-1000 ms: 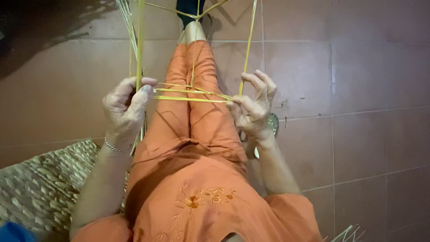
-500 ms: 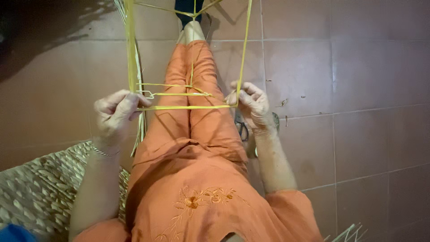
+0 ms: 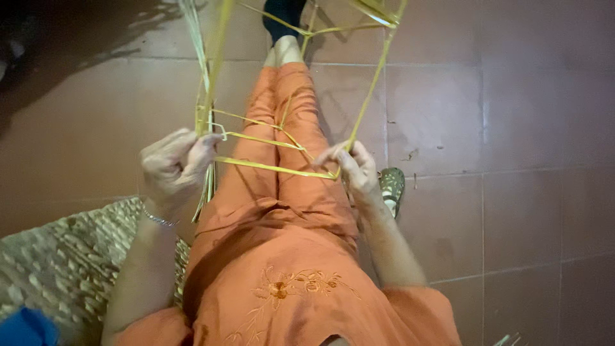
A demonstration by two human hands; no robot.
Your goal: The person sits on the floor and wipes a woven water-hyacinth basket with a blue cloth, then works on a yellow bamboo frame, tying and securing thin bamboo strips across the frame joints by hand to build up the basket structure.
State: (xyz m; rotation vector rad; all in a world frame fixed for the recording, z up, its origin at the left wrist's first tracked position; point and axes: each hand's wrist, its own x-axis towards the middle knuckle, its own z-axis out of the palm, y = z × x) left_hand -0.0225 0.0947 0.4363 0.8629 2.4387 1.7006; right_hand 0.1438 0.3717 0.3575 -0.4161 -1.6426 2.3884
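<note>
I am drawing my left hand [image 3: 174,165] and right hand [image 3: 353,168] further apart, each pinched on the yellow straw strands [image 3: 269,168], now stretching taut across my orange-clad legs [image 3: 282,192] above the tiled floor [image 3: 500,192].

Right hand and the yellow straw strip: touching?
Touching. The head view shows the right hand pinching the yellow straw strip at its fingertips, no gap.
</note>
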